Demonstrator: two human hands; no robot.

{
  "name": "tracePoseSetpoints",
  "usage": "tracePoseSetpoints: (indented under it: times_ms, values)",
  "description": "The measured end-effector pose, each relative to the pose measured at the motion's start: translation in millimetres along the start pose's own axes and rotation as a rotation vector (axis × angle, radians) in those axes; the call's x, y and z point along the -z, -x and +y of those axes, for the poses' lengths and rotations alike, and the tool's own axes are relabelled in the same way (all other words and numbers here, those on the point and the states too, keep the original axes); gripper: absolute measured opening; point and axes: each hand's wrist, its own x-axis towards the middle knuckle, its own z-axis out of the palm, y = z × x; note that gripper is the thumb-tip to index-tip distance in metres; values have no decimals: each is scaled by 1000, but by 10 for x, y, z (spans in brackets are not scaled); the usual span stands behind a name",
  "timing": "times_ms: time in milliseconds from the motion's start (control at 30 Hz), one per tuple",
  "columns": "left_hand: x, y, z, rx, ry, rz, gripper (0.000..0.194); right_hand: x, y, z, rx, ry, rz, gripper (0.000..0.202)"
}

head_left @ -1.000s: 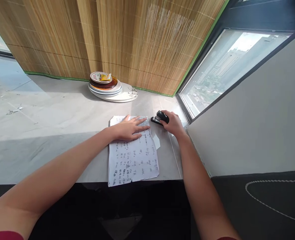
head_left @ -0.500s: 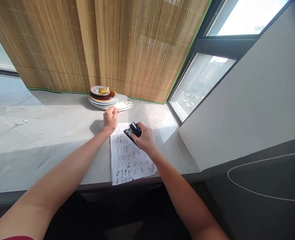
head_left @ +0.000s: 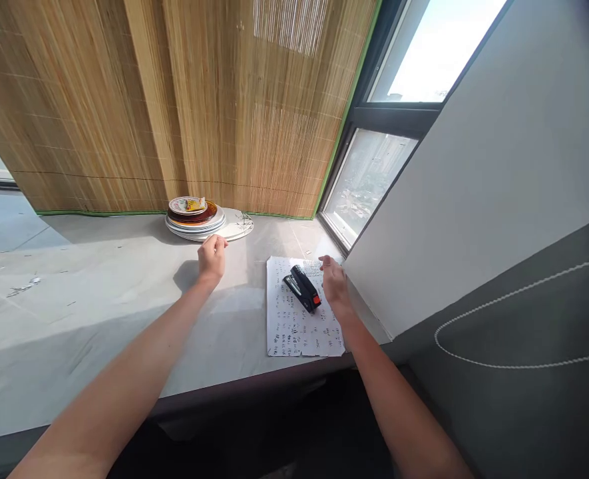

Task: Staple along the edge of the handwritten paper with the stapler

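A black stapler (head_left: pixel 302 289) with a red patch at its rear end lies on a white sheet of paper (head_left: pixel 284 332) covered in rows of handwriting. My right hand (head_left: pixel 334 285) is over the paper's right edge, apart from the stapler, with its fingers loosely bent and nothing visible in them. To the left, my left hand (head_left: pixel 212 259) is closed in a fist above the counter, in front of the plates. Its palm is turned out of sight, and no object shows between the fingers.
Stacked plates (head_left: pixel 194 227) with a small yellow packet (head_left: pixel 195 205) on top stand by the bamboo blind (head_left: pixel 209 106). Small scraps (head_left: pixel 24 287) are scattered on the grey counter (head_left: pixel 99 293) at left. A window and white wall (head_left: pixel 454 179) border the right, with a hanging cord (head_left: pixel 518 287).
My right hand has let go of the stapler and moved off to its right. Paper and stapler now lie farther right, away from my still-closed left hand. The camera view has shifted too.
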Motion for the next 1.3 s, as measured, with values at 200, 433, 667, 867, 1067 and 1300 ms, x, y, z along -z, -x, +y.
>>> tracePoseSetpoints:
  times_ms: [200,433,667,867,1067,1300]
  values:
    - [81,1,83,96,172,50,32,-413,-535,151,282,401,-166,43]
    - [422,-90,186,378,808,-184,59,-708,-616,153,186,726,-431,57]
    - [668,-115,279,348,654,2,61,-1408,-287,-556,299,569,-491,63]
    - [1238,302,148,249,270,130,59,-2300,155,-1479,451,392,-593,70]
    - [1685,766,76,196,-15,254,53,-2585,351,-1755,531,266,-609,74]
    - [1590,804,340,9,-29,-70,37,-2094,76,-1274,393,427,-582,69]
